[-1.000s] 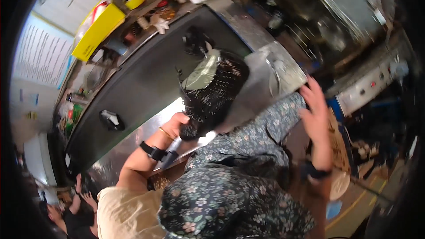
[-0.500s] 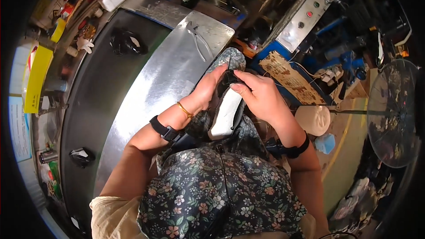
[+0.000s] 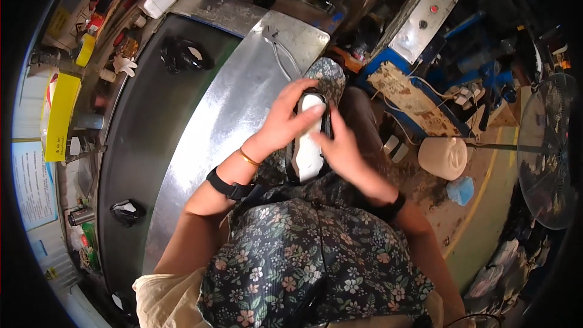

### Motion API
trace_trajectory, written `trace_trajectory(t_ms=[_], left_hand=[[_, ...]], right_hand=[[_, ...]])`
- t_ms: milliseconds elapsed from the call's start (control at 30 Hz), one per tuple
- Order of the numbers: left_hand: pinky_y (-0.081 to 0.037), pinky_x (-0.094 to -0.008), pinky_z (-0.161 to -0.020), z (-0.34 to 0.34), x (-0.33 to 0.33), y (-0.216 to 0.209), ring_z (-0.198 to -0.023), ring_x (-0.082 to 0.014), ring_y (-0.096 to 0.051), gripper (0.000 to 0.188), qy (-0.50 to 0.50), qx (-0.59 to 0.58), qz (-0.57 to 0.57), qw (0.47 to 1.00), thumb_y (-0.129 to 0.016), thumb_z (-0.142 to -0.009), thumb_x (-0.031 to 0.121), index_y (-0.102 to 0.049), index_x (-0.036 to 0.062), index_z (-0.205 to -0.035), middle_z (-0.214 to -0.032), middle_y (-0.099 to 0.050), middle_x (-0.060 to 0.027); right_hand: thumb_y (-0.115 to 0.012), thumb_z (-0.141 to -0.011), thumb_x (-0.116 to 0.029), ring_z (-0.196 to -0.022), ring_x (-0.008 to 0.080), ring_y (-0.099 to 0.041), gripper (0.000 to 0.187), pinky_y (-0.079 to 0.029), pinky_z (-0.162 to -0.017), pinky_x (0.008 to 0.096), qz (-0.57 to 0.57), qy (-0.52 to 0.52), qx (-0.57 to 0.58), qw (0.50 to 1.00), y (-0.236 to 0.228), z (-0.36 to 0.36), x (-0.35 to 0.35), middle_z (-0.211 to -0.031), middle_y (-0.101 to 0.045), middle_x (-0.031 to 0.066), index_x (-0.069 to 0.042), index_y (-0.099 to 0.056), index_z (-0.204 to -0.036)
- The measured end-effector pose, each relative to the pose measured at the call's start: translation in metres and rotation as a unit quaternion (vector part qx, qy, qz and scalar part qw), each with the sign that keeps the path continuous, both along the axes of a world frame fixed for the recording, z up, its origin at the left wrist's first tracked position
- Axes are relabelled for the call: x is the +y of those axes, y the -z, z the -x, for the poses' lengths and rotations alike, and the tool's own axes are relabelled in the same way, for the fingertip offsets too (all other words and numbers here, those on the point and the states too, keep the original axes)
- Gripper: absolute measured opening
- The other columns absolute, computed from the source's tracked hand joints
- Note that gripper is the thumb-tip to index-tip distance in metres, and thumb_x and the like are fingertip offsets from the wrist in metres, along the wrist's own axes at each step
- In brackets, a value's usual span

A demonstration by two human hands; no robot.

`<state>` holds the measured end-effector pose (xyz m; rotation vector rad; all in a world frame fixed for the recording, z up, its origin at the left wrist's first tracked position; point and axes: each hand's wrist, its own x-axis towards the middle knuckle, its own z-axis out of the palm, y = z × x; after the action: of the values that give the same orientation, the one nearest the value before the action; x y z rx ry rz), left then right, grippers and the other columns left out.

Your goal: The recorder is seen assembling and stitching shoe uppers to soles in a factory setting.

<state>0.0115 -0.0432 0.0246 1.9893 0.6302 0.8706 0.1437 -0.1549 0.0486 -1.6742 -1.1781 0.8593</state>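
In my lap, bottom up, lies a black shoe with a white sole face and dark upper edges around it. My left hand grips its far end, thumb pressed on the white face and fingers curved over the tip. Along the right edge my right hand clasps the shoe, with its thumb near the white face and fingers by the dark side. The underside of the shoe is hidden against my floral apron. A pair of pliers rests on the metal table beyond my left hand.
To my left is a shiny metal table beside a dark belt carrying several black shoes. A blue machine with a button panel stands ahead right. On the right are a beige jug and a round fan guard.
My left thumb has moved onto the white face. My right hand has left its pinch at the far end and slid nearer along the right side. The view has shifted slightly.
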Motion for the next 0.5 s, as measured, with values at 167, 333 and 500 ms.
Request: trace_trajectory(t_ms=[167,333,500], left_hand=[[-0.048,-0.0305,-0.089,-0.004,0.022,-0.018,-0.103,-0.0164,-0.058,0.042,0.061,0.068,0.276,0.957,-0.065,-0.090,0.011,-0.053,0.0065,-0.129,-0.114,-0.062,-0.0072],[-0.049,-0.0293,-0.089,0.006,-0.001,0.007,-0.102,-0.0158,-0.059,0.051,-0.020,-0.006,0.471,0.882,-0.071,-0.084,0.007,-0.050,0.0061,-0.130,-0.112,-0.061,-0.0062],[-0.046,-0.0288,-0.093,0.015,-0.017,0.030,-0.105,-0.0157,-0.056,0.046,0.022,-0.046,0.513,0.857,-0.068,-0.088,0.007,-0.050,0.0058,-0.131,-0.115,-0.059,-0.0058]], right_hand=[[-0.056,-0.097,-0.010,-0.091,0.0064,-0.057,0.022,-0.049,-0.082,0.0272,0.011,-0.023,0.185,0.982,0.031,-0.020,-0.014,-0.100,-0.067,0.0010,0.003,-0.064,-0.113],[-0.028,-0.103,-0.055,-0.093,0.0166,-0.064,0.066,-0.050,-0.084,0.0321,0.199,0.075,0.520,0.827,0.066,-0.026,-0.005,-0.106,-0.068,0.0045,-0.001,-0.063,-0.119],[-0.012,-0.103,-0.056,-0.102,0.0400,-0.064,0.077,-0.047,-0.091,0.0460,0.223,-0.046,0.152,0.962,0.089,0.008,-0.026,-0.102,-0.070,0.0211,0.000,-0.063,-0.116]])
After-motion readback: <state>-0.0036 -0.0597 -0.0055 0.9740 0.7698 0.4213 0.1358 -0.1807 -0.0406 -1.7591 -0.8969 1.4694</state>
